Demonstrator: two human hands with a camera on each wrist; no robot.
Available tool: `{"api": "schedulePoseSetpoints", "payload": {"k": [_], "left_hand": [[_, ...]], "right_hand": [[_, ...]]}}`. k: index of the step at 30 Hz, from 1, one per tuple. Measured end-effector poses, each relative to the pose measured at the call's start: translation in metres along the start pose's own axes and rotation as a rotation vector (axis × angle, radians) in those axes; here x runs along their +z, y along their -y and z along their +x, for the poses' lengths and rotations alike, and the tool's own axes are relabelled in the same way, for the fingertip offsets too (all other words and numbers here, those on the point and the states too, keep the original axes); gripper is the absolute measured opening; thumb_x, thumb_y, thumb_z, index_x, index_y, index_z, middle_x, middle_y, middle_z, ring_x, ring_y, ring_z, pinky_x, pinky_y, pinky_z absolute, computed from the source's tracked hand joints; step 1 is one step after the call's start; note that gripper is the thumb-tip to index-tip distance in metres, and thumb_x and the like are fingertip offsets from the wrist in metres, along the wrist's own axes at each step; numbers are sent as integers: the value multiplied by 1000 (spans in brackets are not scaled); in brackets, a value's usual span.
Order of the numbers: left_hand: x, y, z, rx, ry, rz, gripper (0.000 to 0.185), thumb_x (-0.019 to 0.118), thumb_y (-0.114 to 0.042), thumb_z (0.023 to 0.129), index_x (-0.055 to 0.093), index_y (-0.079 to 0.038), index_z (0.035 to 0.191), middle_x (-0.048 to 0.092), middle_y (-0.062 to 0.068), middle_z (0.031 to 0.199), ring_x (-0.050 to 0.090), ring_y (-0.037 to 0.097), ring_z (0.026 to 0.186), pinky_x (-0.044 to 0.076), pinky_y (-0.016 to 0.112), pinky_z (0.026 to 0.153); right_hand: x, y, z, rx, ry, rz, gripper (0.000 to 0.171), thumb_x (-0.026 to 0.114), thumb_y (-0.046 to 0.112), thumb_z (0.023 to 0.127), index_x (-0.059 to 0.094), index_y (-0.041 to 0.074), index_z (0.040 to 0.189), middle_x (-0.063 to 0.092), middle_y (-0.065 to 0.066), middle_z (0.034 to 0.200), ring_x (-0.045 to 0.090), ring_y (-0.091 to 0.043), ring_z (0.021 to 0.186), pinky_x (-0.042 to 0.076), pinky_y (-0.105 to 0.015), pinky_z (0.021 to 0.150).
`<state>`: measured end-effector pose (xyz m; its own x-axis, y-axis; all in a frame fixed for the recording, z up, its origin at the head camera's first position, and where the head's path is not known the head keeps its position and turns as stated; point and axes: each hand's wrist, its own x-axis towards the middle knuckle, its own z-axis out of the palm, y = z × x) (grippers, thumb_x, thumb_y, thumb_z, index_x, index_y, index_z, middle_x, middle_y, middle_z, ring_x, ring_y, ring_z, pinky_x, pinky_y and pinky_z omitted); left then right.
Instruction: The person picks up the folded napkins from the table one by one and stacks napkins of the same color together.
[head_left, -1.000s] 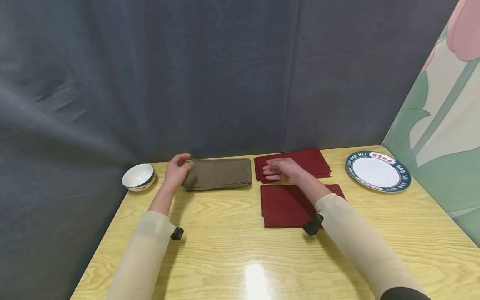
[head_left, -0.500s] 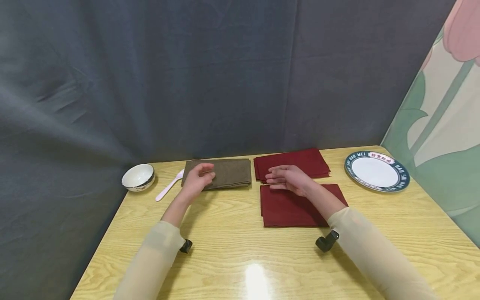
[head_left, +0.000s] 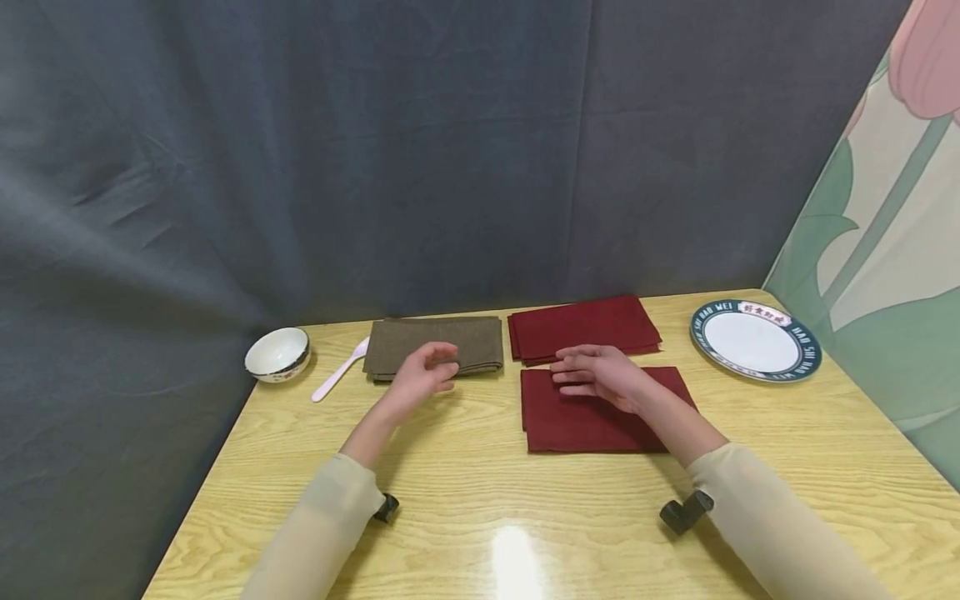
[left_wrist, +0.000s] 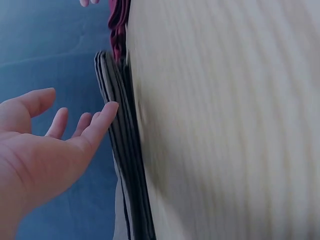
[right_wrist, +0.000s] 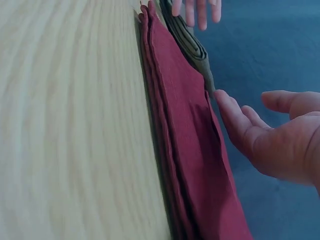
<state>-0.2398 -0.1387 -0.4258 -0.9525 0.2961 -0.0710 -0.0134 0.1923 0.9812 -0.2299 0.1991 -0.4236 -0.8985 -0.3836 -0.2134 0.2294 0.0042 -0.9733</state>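
- While both hands hover low over the yellow wooden table [head_left: 480, 492], neither has hold of anything.
- The left hand [head_left: 424, 377] hangs with fingers loosely curled and thumb apart, just above the near edge of the folded brown cloth [head_left: 435, 346]; the left wrist view shows its fingertips close to the cloth's layered edge, and whether they touch I cannot tell.
- That brown cloth lies flat toward 12 o'clock of the left hand, its long axis running left to right, from 9 to 3 o'clock, along the table's far side.
- The right hand [head_left: 600, 377] is relaxed, fingers nearly straight and pointing toward 9 o'clock, above the far left part of the near dark red napkin [head_left: 600, 417].
- This near napkin is a flat folded rectangle, long axis also left to right, with its edges square to the table.
- A second stack of dark red napkins [head_left: 585, 327] lies just beyond it at 12 o'clock, beside the brown cloth's right end, slightly skewed.
- A pink plastic spoon [head_left: 339, 370] lies at 9 o'clock of the brown cloth, its handle pointing toward the near left.
- A small white bowl [head_left: 277, 353] stands left of the spoon at the table's edge.
- A white plate with a dark lettered rim [head_left: 756, 341] sits well apart at the far right.
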Motion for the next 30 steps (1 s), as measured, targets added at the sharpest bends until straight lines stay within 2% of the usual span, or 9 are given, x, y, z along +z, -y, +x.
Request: {"api": "schedulePoseSetpoints", "payload": {"k": [8, 16, 23, 30], "left_hand": [[23, 5, 0, 8, 29, -19, 41, 60, -5, 102, 51, 5, 140, 51, 23, 140, 55, 39, 123, 55, 50, 92], [43, 11, 4, -19, 77, -31, 37, 61, -3, 100, 54, 4, 136, 54, 21, 136, 57, 31, 117, 56, 46, 90], [53, 13, 7, -22, 127, -52, 39, 60, -3, 101, 50, 7, 137, 51, 25, 136, 56, 31, 117, 55, 45, 92], [60, 13, 7, -19, 160, -52, 42, 60, -5, 102, 48, 7, 140, 49, 25, 141, 54, 34, 123, 55, 44, 93]], "right_hand": [[-19, -1, -18, -30, -30, 41, 51, 43, 10, 109, 27, -13, 152, 46, -34, 145, 53, -40, 130, 48, -49, 100], [-42, -6, -33, -29, -76, 49, 50, 38, 5, 109, 24, -13, 153, 46, -34, 145, 60, -34, 123, 51, -44, 97], [-60, -12, -49, -10, -99, 30, 53, 40, 9, 109, 21, -15, 153, 51, -31, 142, 64, -26, 117, 51, -42, 98], [-79, -16, -63, 13, -118, -9, 58, 43, 16, 110, 19, -17, 152, 62, -20, 132, 67, -19, 110, 53, -39, 96]]}}
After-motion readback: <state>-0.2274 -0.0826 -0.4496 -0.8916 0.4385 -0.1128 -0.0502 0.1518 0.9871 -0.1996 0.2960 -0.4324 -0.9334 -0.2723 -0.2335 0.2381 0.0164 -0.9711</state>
